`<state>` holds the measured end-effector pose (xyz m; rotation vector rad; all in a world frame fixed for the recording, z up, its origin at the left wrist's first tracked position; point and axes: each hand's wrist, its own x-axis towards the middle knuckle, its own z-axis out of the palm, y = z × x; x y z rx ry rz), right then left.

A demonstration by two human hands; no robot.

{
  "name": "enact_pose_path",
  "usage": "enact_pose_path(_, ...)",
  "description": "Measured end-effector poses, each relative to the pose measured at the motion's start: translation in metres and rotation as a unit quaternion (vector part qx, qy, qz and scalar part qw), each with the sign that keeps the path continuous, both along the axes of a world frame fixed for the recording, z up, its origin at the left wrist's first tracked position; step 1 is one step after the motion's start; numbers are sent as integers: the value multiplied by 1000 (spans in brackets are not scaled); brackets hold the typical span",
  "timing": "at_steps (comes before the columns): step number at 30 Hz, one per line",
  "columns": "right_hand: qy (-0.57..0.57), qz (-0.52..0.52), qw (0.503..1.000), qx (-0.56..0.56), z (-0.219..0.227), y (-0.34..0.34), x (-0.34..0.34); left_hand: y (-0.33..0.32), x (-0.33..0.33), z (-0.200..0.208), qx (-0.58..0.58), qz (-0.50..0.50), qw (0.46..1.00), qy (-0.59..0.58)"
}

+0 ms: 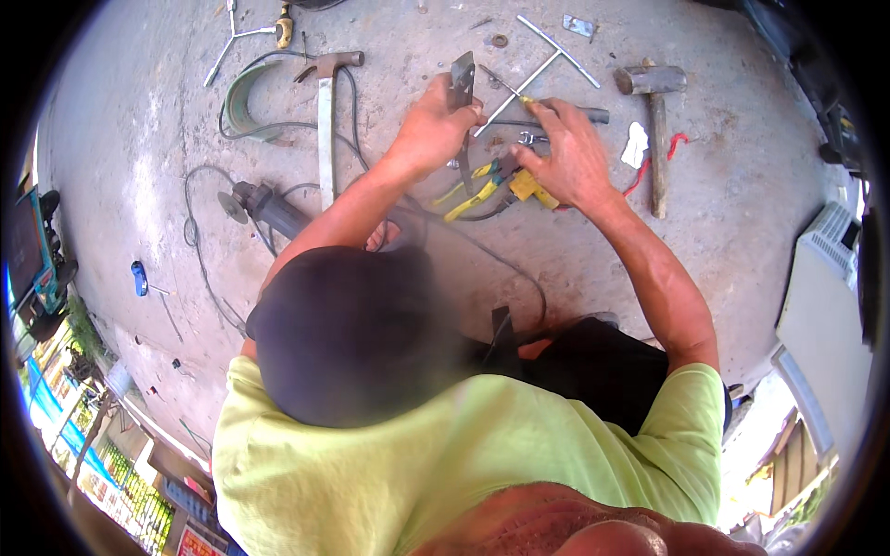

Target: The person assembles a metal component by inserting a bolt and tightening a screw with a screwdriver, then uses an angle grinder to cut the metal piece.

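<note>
My left hand (431,130) is closed around a narrow dark metal piece, blade-like in shape (462,78), which stands out above the fingers and continues below them. My right hand (570,153) is curled over the yellow end of a thin screwdriver (505,85), its shaft pointing toward the metal piece. The rest of the handle is hidden by the fingers. Under and between the hands lie yellow-handled pliers (477,196) and a yellow block-shaped tool (530,187). A T-handled wrench (538,69) lies just beyond the right fingers.
Left on the concrete are a hammer (326,139), a curved green strip (243,107) and a corded angle grinder (273,208). A mallet (658,139) and white scrap (635,145) lie right. Farther off are a Y-shaped wrench (234,35) and metal plate (578,26). A dark blurred shape (352,334) blocks part of the view.
</note>
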<state>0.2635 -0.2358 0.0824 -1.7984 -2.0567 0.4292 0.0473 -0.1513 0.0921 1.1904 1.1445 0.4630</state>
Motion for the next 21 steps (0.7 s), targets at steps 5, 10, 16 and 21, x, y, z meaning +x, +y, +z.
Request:
enact_pose_path(5,337,-76,889,-299,22,-2,-47,-9,12,6,25,19,997,-73)
enact_pose_path(10,400,-75,880,-244,12,-6,-45,-10,7,10,64,9,993,-103)
enact_pose_path(16,528,-68,804,-263,17,0,-44,-4,-3,23,81,-22,995,-45)
enact_pose_path(21,552,-67,783,-277,9,-4,-45,-6,-5,20,83,14,996,-41)
